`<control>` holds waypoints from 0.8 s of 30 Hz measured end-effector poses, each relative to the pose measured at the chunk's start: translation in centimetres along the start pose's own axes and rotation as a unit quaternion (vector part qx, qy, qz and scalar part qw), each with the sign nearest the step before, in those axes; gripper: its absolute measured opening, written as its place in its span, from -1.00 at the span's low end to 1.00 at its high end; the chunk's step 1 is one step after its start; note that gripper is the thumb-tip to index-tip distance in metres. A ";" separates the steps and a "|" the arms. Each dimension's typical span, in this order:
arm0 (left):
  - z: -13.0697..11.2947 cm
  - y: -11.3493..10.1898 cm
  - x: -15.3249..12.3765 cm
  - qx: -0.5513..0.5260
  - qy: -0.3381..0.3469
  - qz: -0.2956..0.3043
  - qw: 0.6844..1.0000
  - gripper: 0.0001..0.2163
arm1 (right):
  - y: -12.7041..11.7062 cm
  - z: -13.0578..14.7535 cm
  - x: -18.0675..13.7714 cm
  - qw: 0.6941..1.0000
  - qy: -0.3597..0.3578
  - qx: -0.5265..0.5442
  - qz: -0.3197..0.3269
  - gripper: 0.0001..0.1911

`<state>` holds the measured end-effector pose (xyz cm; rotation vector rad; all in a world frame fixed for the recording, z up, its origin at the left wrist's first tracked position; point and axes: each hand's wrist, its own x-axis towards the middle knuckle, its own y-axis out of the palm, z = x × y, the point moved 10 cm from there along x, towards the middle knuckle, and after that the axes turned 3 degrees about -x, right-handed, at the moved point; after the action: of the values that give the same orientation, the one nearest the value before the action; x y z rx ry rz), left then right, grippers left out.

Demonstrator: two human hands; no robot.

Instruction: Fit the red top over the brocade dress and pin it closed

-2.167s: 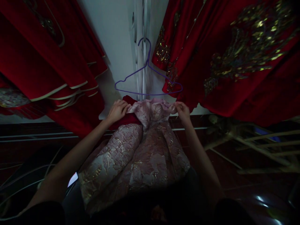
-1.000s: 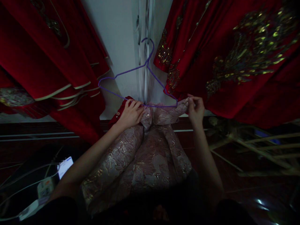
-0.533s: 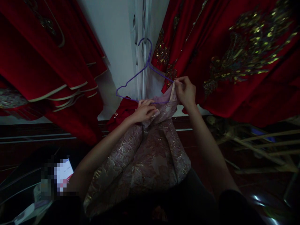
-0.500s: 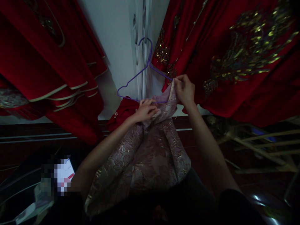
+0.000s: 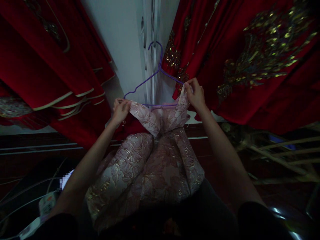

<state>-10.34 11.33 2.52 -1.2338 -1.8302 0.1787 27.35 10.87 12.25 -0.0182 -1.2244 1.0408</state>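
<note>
While pinching one corner of the brocade dress (image 5: 162, 170) in the right hand (image 5: 197, 95), now pinching the other in the left hand (image 5: 120, 111), spanning the purple hanger (image 5: 160, 66).

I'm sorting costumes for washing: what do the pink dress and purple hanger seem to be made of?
The pink dress looks like brocade or jacquard with a metallic sheen: leafy motifs glint gold; fibre unclear.
The purple hanger may be smooth, plastic-coated wire: the frame is thin and evenly coloured, though solid plastic is possible.
</note>
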 end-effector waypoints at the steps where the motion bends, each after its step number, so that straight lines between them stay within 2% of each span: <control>1: 1.4 -0.6 0.3 0.005 -0.004 0.004 1.000 -0.64 | 0.0 0.0 0.0 1.000 -0.001 0.001 0.000 -0.49; 3: 3.1 -1.7 0.5 0.017 0.002 0.019 1.000 -0.63 | -0.1 0.0 0.1 1.000 -0.003 0.006 0.000 -0.49; 7: 4.8 -3.1 0.2 0.041 0.005 0.019 0.999 -0.62 | -0.2 -0.1 0.1 1.000 0.000 0.011 -0.004 -0.50; 15: 6.8 -1.7 0.5 -0.007 -0.015 0.060 0.998 -0.61 | -0.5 0.0 0.1 1.000 -0.004 -0.002 -0.018 -0.50; 19: 6.7 -1.7 0.7 -0.023 -0.020 0.076 0.997 -0.59 | -0.7 0.4 0.1 1.000 -0.008 -0.006 -0.023 -0.49; 24: 5.6 -2.5 1.4 -0.042 -0.014 0.057 0.997 -0.62 | -1.0 0.6 0.2 1.000 -0.002 -0.003 -0.015 -0.49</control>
<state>-16.26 13.09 1.42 -1.4023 -1.8079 0.1866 27.48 10.09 13.15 -0.0024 -1.2272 1.0109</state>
